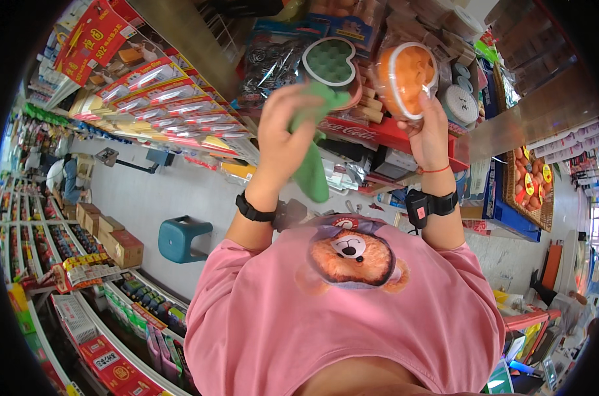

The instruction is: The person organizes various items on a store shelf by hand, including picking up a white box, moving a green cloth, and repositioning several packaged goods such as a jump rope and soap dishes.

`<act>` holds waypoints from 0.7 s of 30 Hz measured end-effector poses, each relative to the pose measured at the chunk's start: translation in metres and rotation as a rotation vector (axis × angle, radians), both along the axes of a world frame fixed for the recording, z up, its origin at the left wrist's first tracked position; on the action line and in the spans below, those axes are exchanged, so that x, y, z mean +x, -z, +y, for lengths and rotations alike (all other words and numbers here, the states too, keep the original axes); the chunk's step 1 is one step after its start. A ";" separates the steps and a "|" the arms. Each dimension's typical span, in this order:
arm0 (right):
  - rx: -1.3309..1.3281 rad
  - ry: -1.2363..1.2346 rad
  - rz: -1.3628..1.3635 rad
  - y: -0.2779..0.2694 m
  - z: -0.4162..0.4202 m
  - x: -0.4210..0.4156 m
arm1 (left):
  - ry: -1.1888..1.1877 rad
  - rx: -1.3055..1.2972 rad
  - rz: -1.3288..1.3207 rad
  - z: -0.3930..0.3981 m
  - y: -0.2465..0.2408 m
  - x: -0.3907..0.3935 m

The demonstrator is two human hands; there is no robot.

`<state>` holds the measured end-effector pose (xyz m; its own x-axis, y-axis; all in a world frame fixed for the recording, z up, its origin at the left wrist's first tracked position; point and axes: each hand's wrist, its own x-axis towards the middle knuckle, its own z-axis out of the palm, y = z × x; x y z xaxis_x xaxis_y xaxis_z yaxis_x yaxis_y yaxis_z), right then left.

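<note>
My left hand [285, 133] is closed around a green cloth [312, 171], which hangs down past my wrist and is slightly blurred. In my right hand [428, 131] is an orange heart-shaped item with a white rim [408, 76], in clear plastic wrap, held by its lower edge. A green heart-shaped item with a white rim [330, 62] lies on the shelf just beyond the cloth. Left of it are dark goods in clear packaging [275, 64]. Wooden rods [370, 110] stick out between the two hearts, above a red Coca-Cola shelf front [346, 129].
Carded glue packs [166, 99] hang at the left. A teal plastic stool [183, 239] stands on the floor, with cardboard boxes [124, 247] beyond it. At the right is a wicker basket of eggs [547, 218]. Another person [67, 178] is far off at the left.
</note>
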<state>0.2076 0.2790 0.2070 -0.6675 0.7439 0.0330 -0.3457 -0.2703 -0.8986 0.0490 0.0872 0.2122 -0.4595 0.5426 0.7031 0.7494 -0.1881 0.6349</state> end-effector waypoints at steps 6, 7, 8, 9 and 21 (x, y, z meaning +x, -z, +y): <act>0.050 -0.348 -0.198 -0.004 -0.027 -0.015 | 0.310 -0.078 -0.547 0.008 0.028 0.012; 0.061 -0.367 -0.196 -0.011 -0.031 -0.018 | 0.280 -0.081 -0.461 0.007 0.031 0.014; 0.098 -0.345 -0.201 -0.014 -0.027 -0.021 | 0.295 -0.153 -0.575 0.003 0.037 0.010; 0.129 -0.325 -0.204 -0.015 -0.022 -0.027 | 0.330 -0.140 -0.640 -0.001 0.034 0.008; 0.409 -0.282 -0.356 -0.025 0.016 -0.099 | 0.118 -0.236 -0.197 -0.001 0.025 -0.010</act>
